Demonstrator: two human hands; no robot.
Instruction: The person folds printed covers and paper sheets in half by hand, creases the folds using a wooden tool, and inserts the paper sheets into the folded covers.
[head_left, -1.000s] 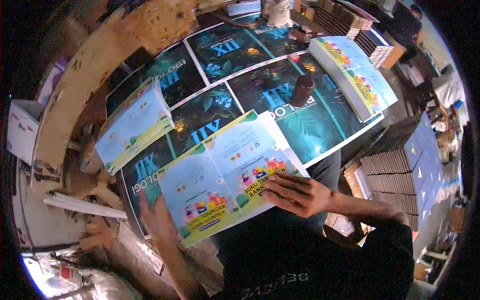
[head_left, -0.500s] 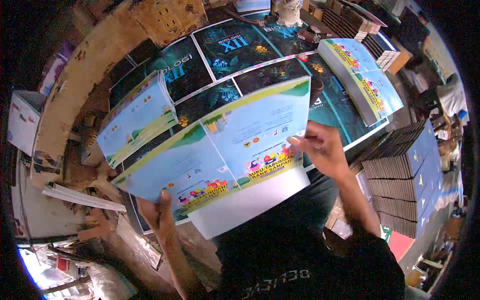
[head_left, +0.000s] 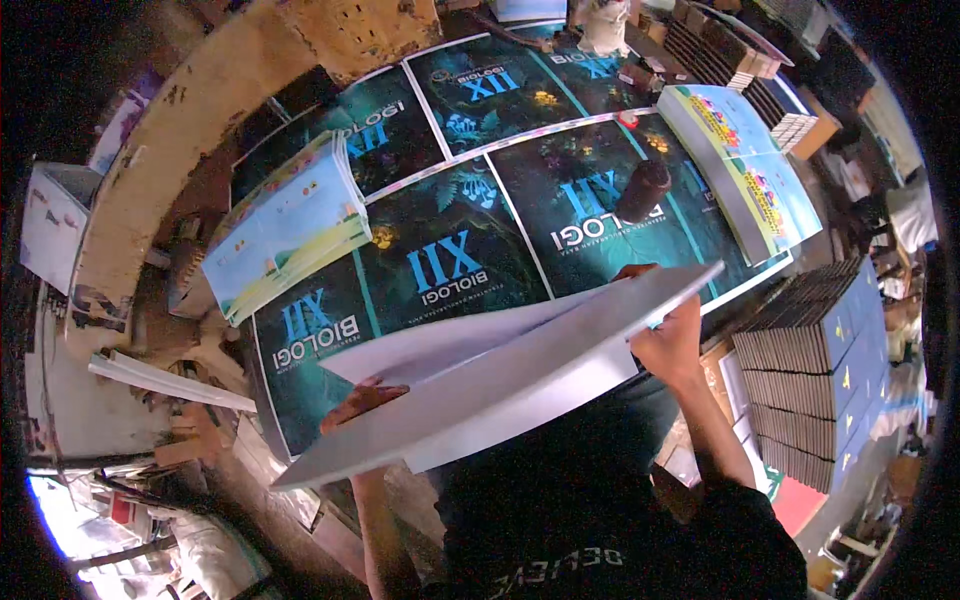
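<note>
Both hands hold a stack of printed sheets point(head_left: 520, 375) over the table, its pale long edge tilted up to the right. The printed faces of these sheets are out of sight from here. My left hand point(head_left: 365, 400) is closed on the left part, its fingers showing between the stack and a white sheet that stands apart on the far side. My right hand point(head_left: 672, 340) grips the right end, with fingertips over the top edge. Left of the hands lies a loose pile of light-blue and green printed sheets point(head_left: 290, 225). A thicker, neater pile of similar sheets point(head_left: 775, 195) is at the right.
Large dark-teal printed sheets point(head_left: 440, 250) cover the table. A dark, roundish cylindrical object point(head_left: 645, 190) stands on them beyond my right hand. Tall stacks of blue-covered books point(head_left: 800, 380) rise at the right. A worn wooden surface point(head_left: 150, 170) curves along the left, near white strips point(head_left: 170, 385).
The held sheets have swung from showing their printed faces to nearly edge-on, and lie lower. A sheet now stands apart from the rest. Both hands have shifted along with them.
</note>
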